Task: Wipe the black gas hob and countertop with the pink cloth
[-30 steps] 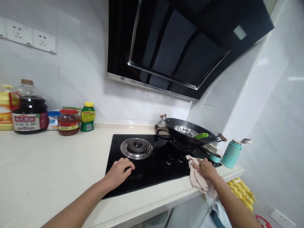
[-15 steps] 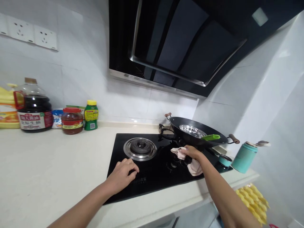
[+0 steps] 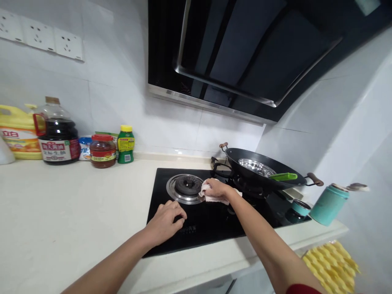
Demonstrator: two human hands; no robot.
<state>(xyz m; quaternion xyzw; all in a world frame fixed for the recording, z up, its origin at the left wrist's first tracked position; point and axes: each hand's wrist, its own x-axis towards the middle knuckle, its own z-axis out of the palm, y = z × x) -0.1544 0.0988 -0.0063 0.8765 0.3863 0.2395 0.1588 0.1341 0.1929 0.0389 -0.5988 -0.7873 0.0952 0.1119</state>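
My right hand [image 3: 216,188] is closed on a pale pink cloth [image 3: 211,198], pressing it to the black glass gas stove [image 3: 202,224] at the right rim of the left burner [image 3: 187,185]. Part of the cloth trails out to the right beneath my wrist. My left hand [image 3: 167,218] hovers or rests over the stove's left front area, I cannot tell which. Its fingers are loosely bent, the thumb stands apart, and it holds nothing. Right of my right hand, a black wok [image 3: 260,179] sits on the other burner, holding a shiny metal perforated piece [image 3: 256,166] and a green-handled utensil [image 3: 284,177].
A black range hood [image 3: 245,53] hangs above. Along the wall stand a soy sauce jug [image 3: 58,139], a red-lidded jar [image 3: 103,151] and a green bottle [image 3: 125,145]. To the right are a small teal cup [image 3: 300,208], a teal canister [image 3: 329,204] and yellow egg trays [image 3: 332,265] lower down.
My right hand has moved the cloth left, from the middle front of the stove to the left burner's rim. The view has shifted slightly; my left hand stays about where it was.
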